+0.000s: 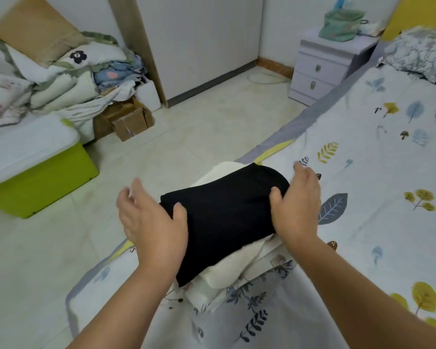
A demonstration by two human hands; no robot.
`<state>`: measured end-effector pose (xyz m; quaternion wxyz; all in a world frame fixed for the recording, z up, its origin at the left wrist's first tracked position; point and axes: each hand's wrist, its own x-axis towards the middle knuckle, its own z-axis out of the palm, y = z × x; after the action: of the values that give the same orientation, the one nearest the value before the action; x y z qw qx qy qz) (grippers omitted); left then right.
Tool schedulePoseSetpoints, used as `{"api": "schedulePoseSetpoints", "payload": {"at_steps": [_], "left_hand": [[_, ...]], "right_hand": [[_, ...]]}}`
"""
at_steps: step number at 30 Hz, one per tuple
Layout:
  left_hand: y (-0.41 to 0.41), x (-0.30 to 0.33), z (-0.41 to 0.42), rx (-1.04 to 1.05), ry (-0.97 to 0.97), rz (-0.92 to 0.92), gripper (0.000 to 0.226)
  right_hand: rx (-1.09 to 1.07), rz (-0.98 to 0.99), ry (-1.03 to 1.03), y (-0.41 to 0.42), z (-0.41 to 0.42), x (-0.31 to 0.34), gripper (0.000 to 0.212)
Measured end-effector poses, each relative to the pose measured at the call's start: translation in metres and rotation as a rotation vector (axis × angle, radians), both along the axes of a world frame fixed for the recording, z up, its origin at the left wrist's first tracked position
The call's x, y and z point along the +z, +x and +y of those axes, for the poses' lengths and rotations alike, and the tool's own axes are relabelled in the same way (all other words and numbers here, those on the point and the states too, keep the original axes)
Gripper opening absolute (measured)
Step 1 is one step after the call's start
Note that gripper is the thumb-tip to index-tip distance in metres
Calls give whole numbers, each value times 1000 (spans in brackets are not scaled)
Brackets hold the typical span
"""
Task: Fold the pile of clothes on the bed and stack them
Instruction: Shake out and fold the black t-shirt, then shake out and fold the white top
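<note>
Lying between left hand [152,222] and right hand [297,205], folded black garment [224,217] atop cream stack [237,268].

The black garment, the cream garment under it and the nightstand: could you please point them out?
black garment [224,217], head view, middle of its top.
cream garment [233,267], head view, near exposed edge.
nightstand [315,71], head view, drawer front.

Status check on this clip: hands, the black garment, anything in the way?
Left hand and right hand grip the folded black garment by its ends. It sits atop the cream stack at the bed edge. Nothing in the way.

Matt black cloth garment [224,217] on cream cloth [234,265]; glossy tiled floor [199,137]
</note>
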<state>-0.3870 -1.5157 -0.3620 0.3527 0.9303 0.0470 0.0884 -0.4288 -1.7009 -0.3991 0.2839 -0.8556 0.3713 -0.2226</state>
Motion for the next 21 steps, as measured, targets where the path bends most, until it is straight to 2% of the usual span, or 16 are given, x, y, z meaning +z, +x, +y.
{"api": "schedulePoseSetpoints", "payload": {"at_steps": [1,3,5,6,9,15,18,21], "left_hand": [[2,-1,-3,-115,144,-100,69],[7,-9,-11,-399,456,-126,62],[12,-24,-18,-613,727,-30,58],[14,-31,-19,-663,790,54,56],[21,-45,-21,-694,792,243,54],[28,-42,-21,-717,761,309,55],[31,-30,-20,-730,743,338,56],[32,-9,-21,-704,656,238,50]], "right_hand": [[91,-14,-135,1,12,0,59],[348,143,-271,3,33,-6,59],[519,393,-223,5,39,-22,59],[553,485,-173,7,36,-29,59],[572,575,-118,10,26,-41,59],[615,599,-71,13,23,-32,57],[597,497,32,10,22,-17,53],[528,299,134,-2,28,3,45]]}}
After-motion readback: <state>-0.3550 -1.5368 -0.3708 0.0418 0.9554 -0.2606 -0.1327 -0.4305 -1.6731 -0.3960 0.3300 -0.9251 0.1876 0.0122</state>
